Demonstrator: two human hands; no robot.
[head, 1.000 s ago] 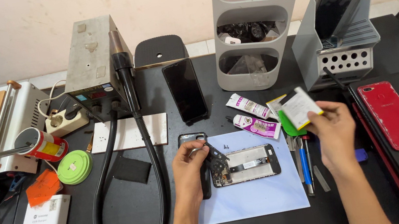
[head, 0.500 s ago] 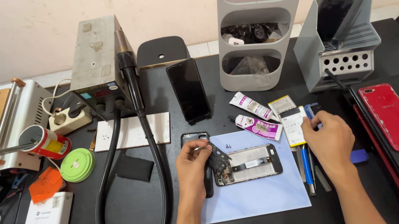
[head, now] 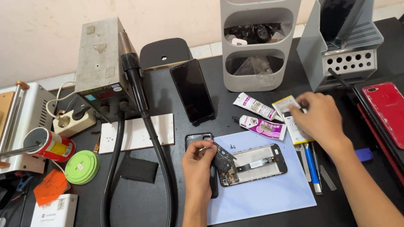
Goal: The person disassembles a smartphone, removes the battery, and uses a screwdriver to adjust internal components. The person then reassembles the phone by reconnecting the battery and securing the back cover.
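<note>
An opened phone (head: pixel 255 163) with its insides showing lies on a pale blue sheet (head: pixel 265 196). My left hand (head: pixel 197 165) rests at the phone's left end, pinching a small dark circuit board (head: pixel 222 158) lifted off it; a thin metal tool (head: pixel 202 149) sticks out above the fingers. A black back cover (head: pixel 198 139) lies partly under that hand. My right hand (head: pixel 318 116) is to the right, fingers on a flat white battery with a yellow-green edge (head: pixel 290 120) that lies on the table beside two glue tubes (head: pixel 259 116).
A hot-air station (head: pixel 102 64) with a black hose (head: pixel 162 186) stands back left. Nearby are a black phone (head: pixel 192 91), a grey tiered organiser (head: pixel 263 27), a grey tool holder (head: pixel 343 43), a red phone (head: pixel 397 114), screwdrivers (head: pixel 313 166), a green tape roll (head: pixel 81 167) and a red can (head: pixel 52 144).
My right hand brought the battery down from the air and set it flat on the table by the glue tubes. My left hand stayed at the phone's left end.
</note>
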